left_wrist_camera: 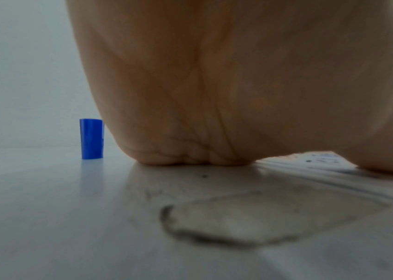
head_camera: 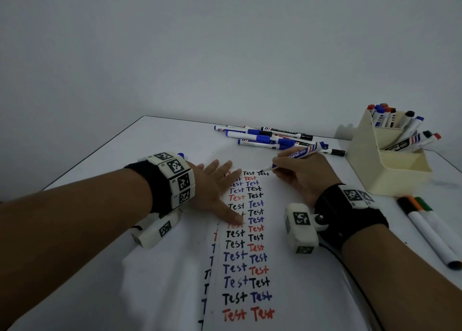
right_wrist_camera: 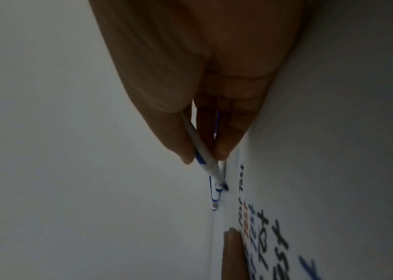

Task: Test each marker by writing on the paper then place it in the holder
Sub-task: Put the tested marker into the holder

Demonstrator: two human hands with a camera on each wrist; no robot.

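Note:
My right hand (head_camera: 295,173) pinches an uncapped blue marker (head_camera: 298,154), whose tip (right_wrist_camera: 225,187) is at the far edge of the paper (head_camera: 282,250) beside the top row of "Test" words. My left hand (head_camera: 217,188) lies flat with straight fingers on the paper's left part, holding it down. A blue cap (left_wrist_camera: 91,139) stands upright on the table just left of that hand. The cream holder (head_camera: 385,153) at the right holds several capped markers.
Several capped markers (head_camera: 270,137) lie in a pile at the table's far edge behind the paper. Three more markers (head_camera: 430,228) lie at the right, near the holder's base. A black cable (head_camera: 357,280) runs from the right wrist toward me.

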